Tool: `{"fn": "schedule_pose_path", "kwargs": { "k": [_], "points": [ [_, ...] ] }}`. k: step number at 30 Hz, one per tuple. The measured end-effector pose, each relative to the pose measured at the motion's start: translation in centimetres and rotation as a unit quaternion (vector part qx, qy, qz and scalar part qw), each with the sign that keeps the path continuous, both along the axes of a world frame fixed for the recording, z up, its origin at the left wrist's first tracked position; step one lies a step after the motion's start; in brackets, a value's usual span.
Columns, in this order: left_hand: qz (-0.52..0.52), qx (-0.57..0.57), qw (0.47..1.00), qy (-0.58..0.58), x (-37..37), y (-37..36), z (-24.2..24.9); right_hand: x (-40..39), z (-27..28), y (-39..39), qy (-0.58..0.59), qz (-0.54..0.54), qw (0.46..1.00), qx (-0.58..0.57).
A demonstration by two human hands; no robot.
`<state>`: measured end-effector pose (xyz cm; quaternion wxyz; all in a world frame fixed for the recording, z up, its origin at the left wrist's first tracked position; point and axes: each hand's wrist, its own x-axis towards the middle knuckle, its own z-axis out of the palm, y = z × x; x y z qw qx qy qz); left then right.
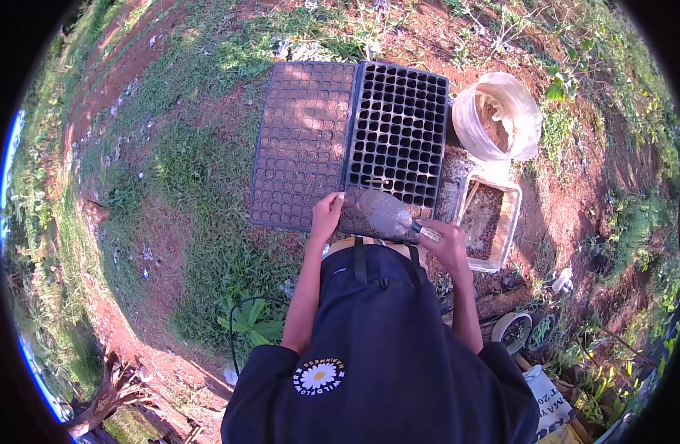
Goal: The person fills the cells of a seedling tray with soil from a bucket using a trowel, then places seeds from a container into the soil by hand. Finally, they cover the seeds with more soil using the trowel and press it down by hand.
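Observation:
Two seedling trays lie side by side on the ground. The left tray (303, 140) has its cells filled with brown soil. Black hollow cells show over most of the right tray (399, 126), with soil along its near end. My right hand (447, 244) is wrapped round the handle of a trowel (389, 214), whose grey, soil-smeared blade lies over the near end of the right tray. My left hand (327, 216) is closed at the near edge where the trays meet, its fingertips near the soil there; what it grips, if anything, is hidden.
A whitish round tub (496, 117) stands right of the trays. Nearer me is a rectangular container (511, 222) with soil and a stick inside. A round pot (511, 331) and a printed sack (547, 399) lie at the lower right. Grass and reddish soil surround the trays.

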<state>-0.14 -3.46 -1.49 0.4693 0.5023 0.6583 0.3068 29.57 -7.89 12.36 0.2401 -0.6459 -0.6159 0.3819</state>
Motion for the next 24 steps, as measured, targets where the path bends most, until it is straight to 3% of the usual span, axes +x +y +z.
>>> {"fn": "schedule_pose_path", "kwargs": {
  "k": [3, 5, 7, 9, 13, 14, 17, 22, 24],
  "points": [
    [0.016, 0.008, 1.000, -0.009, -0.6, -0.2, -0.5, 1.9, 2.7, -0.1, -0.072, 0.017, 0.996, 0.048],
    [0.039, -0.011, 0.999, -0.034, -0.7, -0.3, -0.8, 3.4, 5.1, 0.1, -0.079, -0.002, 0.997, 0.016],
    [0.034, -0.001, 0.998, -0.050, -1.0, -0.3, -1.4, 4.9, 6.9, 0.5, -0.037, -0.040, 0.996, 0.065],
    [0.033, 0.008, 0.997, -0.063, -0.8, -0.2, -1.5, 6.5, 9.1, 1.2, 0.042, -0.126, 0.991, 0.002],
    [0.030, 0.001, 0.998, -0.057, -0.5, 0.2, -0.6, 12.0, 9.4, 4.0, 0.004, -0.197, 0.978, 0.077],
    [0.030, 0.005, 0.998, -0.054, -0.5, 0.2, -0.4, 13.5, 8.1, 4.9, -0.012, -0.200, 0.970, 0.140],
    [0.022, 0.005, 0.999, -0.041, -0.7, -0.3, -0.5, 15.0, 7.9, 6.7, -0.026, -0.290, 0.956, 0.017],
    [0.012, 0.008, 1.000, 0.015, -0.7, -0.9, 0.8, 11.1, 7.4, 5.0, 0.030, -0.202, 0.979, -0.009],
    [-0.012, 0.091, 0.992, 0.082, -0.6, -1.6, 1.3, 10.1, 4.7, 3.9, 0.063, -0.168, 0.982, -0.055]
  ]
}}
